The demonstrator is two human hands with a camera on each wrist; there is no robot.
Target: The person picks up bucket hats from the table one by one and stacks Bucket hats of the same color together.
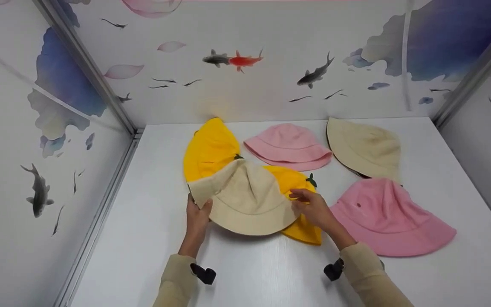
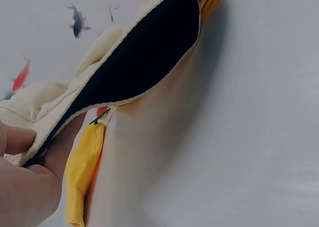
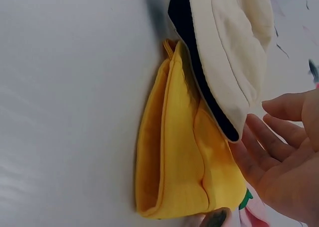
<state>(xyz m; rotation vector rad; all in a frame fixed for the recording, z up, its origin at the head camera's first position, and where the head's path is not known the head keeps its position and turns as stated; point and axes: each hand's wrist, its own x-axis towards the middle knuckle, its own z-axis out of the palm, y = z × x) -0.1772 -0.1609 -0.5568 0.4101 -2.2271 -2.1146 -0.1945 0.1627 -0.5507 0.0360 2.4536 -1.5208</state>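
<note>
A cream bucket hat (image 1: 254, 200) with a dark lining (image 2: 144, 53) is held tilted above the white table. My left hand (image 1: 197, 221) pinches its brim at the left end, thumb on the outer side and fingers beneath. At the opposite end of the brim is my right hand (image 1: 317, 212), its fingers (image 3: 266, 142) spread and loosely bent right beside the brim's corner, not closed on it. Below and behind lies one yellow hat (image 1: 307, 234) with a green leaf (image 1: 311, 180), partly hidden by the cream one. A second yellow hat (image 1: 211, 147) lies at the back left.
Along the back of the table (image 1: 143, 204) lie a light pink hat (image 1: 290, 143) and a beige hat (image 1: 371, 149). A darker pink hat (image 1: 392, 219) sits at the right, close to my right forearm. Printed panels wall the table at the back and sides.
</note>
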